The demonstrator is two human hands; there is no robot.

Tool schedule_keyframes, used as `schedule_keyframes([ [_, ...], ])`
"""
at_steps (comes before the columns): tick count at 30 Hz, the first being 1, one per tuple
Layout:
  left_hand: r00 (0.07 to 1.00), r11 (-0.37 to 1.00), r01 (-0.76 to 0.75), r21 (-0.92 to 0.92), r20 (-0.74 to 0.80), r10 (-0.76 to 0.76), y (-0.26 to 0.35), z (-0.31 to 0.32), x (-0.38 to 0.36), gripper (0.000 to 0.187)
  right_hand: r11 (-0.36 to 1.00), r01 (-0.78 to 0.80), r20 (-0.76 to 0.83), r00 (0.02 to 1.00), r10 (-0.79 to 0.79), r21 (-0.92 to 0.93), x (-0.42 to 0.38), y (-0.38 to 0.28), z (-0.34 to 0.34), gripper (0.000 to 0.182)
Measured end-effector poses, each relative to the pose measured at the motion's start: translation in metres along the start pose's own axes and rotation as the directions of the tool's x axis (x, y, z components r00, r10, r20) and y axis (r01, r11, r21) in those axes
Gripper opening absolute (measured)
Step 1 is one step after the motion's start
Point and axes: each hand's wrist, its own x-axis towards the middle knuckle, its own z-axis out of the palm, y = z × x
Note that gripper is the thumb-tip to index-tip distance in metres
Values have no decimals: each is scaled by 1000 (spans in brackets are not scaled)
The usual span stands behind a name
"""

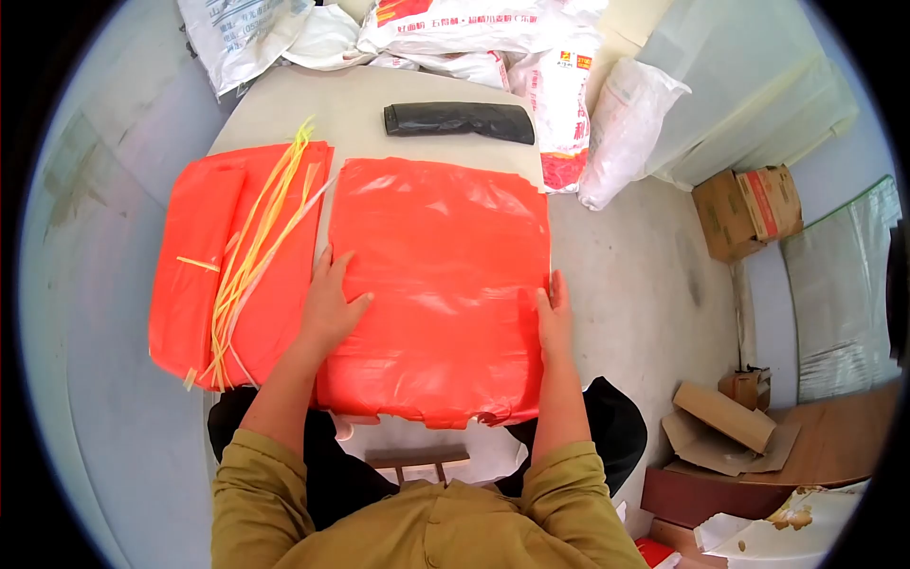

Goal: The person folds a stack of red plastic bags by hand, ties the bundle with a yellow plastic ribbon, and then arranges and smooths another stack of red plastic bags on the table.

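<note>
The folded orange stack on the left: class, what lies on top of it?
A bundle of yellow strips lies lengthwise across the folded orange stack, with one short strip crosswise near its left side. Whatever sits beneath the stack is covered.

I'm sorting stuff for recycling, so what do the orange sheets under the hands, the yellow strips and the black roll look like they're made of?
The orange sheets, with the left hand and right hand on them, look like thin glossy plastic film: they show sheen and fine wrinkles. The yellow strips seem to be narrow plastic ties, possibly coated. The black roll looks like rolled plastic film, dull and creased.
</note>
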Motion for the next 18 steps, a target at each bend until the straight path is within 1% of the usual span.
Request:
schedule_keyframes([
  [2,1000,1000,0,-29,-5,0,-2,0,1,77,1000,-5,-51,999,6,4,5,0,-4,68],
  [3,1000,999,3,-50,-16,-4,-4,0,2,77,995,12,-40,999,-16,-98,5,1,-6,67],
  [5,999,997,12,-70,-36,-14,-9,0,3,76,953,49,-8,999,-53,-299,-5,-30,0,65],
  [7,998,997,23,-70,-54,-27,-11,0,2,75,971,140,-28,989,-148,-194,-2,-26,3,67],
  [8,999,999,20,-41,-44,-22,-10,0,2,75,972,188,-41,980,-195,-141,1,-22,4,68],
  [9,999,1000,18,-12,-36,-18,-8,-1,1,74,992,127,-54,990,-127,-9,6,-13,2,66],
  [11,1000,1000,4,24,-19,-4,-6,-4,-1,74,967,0,-47,999,12,254,16,-5,1,63],
  [12,1000,999,-6,32,-12,6,-5,-6,-2,74,978,0,-97,995,21,211,19,-1,1,61],
  [14,1000,1000,-3,21,-2,3,-2,-9,-3,74,992,-10,-195,980,34,124,15,-22,4,57],
  [17,1000,1000,23,-20,8,-23,0,-11,-3,73,971,-124,-90,990,107,-205,19,-35,1,50],
  [18,1000,999,25,-24,10,-25,-1,-10,-3,72,976,-111,-96,991,94,-189,23,-32,2,49],
])
